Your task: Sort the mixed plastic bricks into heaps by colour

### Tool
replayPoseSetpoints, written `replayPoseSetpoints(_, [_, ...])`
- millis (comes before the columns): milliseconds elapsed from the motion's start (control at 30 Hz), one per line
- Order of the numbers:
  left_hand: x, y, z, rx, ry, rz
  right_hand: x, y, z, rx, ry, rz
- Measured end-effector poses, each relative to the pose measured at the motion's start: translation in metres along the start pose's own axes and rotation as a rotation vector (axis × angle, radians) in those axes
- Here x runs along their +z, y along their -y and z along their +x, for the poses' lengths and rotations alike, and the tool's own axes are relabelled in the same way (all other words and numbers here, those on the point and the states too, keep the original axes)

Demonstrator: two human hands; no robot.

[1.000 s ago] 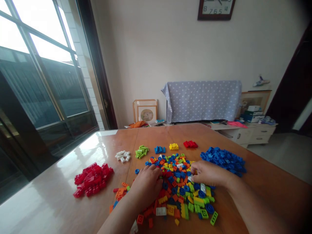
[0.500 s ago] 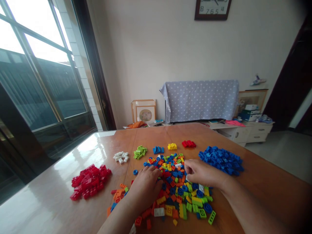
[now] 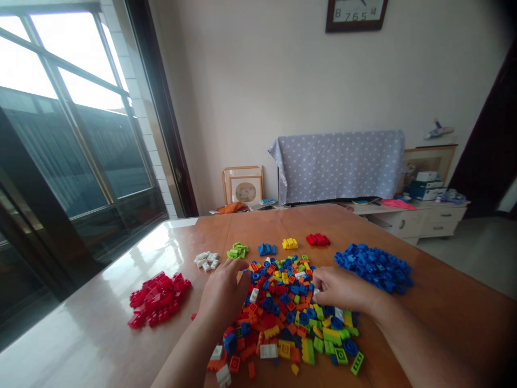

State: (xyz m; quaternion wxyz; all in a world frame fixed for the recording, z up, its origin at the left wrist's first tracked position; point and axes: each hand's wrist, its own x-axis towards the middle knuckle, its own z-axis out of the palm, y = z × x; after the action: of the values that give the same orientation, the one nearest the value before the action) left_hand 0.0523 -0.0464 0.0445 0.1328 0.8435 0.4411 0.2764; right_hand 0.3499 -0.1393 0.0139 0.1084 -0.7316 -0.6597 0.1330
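A wide heap of mixed toy bricks (image 3: pixel 283 312) in orange, blue, green, yellow, red and white spreads between my hands. My left hand (image 3: pixel 226 285) is over the heap's left edge, fingers curled toward a bit of blue at the fingertips; what it grips is too small to make out. At the heap's right side my right hand (image 3: pixel 335 288) is closed, with a small white piece at its fingertips. The blue brick pile (image 3: pixel 374 267) lies beyond my right hand, and the red brick pile (image 3: pixel 159 299) lies left of my left hand.
Small groups stand along the back of the wooden table (image 3: pixel 100 334): white bricks (image 3: pixel 207 261), green bricks (image 3: pixel 237 250), blue bricks (image 3: pixel 267 249), yellow bricks (image 3: pixel 290 243) and red bricks (image 3: pixel 318 239). Behind is a cabinet with a dotted cloth (image 3: pixel 339 167).
My left hand has moved left and away from me, from the heap's middle to its left edge, uncovering bricks. My right hand stays by the right side. The view has shifted slightly.
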Motion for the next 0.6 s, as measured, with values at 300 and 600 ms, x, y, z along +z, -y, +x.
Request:
replayPoseSetpoints(300, [0.025,-0.015,-0.006,-0.003,0.060,-0.422,-0.001,0.029,-0.007,-0.181,-0.174,0.277])
replayPoseSetpoints(600, [0.044,-0.033,-0.014,-0.096,0.395,-1.007,0.019,0.076,-0.019,-0.353,-0.240,0.404])
